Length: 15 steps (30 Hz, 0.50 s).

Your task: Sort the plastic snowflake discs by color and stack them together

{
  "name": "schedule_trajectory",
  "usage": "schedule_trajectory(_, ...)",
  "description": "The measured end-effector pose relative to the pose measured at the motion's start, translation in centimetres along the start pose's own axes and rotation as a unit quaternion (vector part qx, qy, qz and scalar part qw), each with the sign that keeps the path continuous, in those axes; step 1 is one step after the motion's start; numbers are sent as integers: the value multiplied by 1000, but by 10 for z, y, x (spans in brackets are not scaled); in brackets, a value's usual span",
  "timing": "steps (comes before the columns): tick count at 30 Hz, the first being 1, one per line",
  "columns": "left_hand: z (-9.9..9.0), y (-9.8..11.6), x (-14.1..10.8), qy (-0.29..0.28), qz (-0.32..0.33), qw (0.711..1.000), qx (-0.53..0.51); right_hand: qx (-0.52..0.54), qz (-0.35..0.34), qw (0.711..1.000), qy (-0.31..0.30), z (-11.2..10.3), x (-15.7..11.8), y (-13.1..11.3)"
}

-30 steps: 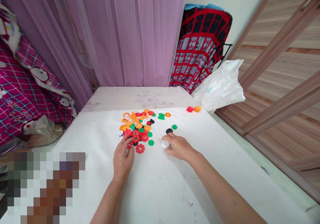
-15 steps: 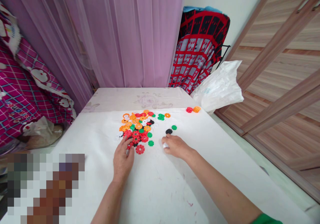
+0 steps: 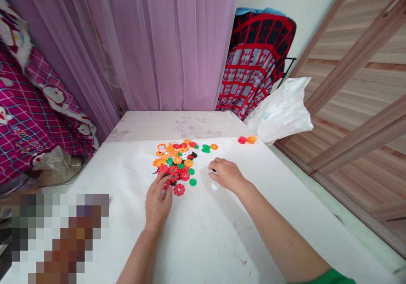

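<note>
Notched plastic snowflake discs in red, orange, green, white and black lie in a loose pile on the white-covered table. My left hand rests at the near left edge of the pile, fingers apart over the red discs. One red disc lies just right of its thumb. To the right of the pile, my right hand has its thumb and fingers around a black disc, mostly covered. A white disc lies on the cloth below that hand. Near the pile's right side is a green disc.
A joined red piece and orange piece sit at the far right of the table. A white plastic bag hangs by the right corner. Purple curtains stand behind; wooden wardrobe doors are on the right.
My right hand has left the white disc on the cloth and shifted slightly away from me onto the black disc. The green disc beyond is now hidden. My left hand stays almost still.
</note>
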<state>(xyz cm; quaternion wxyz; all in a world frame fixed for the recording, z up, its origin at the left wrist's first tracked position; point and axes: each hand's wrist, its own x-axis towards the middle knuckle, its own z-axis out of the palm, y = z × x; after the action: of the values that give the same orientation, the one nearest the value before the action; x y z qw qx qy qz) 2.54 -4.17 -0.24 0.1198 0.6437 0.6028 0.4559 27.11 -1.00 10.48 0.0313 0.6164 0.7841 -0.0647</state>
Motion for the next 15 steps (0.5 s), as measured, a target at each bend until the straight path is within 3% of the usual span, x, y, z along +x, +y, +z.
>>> schedule_trajectory(3, 0, 0, 0, 9, 5, 1000, -4, 6, -35, 999, -5, 3, 27, -11)
schedule_trajectory(8, 2, -1, 0, 19, 7, 1000, -2, 18, -54, 998, -3, 25, 64, -30)
schedule_trajectory(11, 3, -1, -1, 28, 5, 1000, -6, 35, -76, 996, 20, 33, 68, -42)
schedule_trajectory(15, 3, -1, -1, 27, 2, 1000, -5, 34, -118, 992, 34, 41, 51, -63)
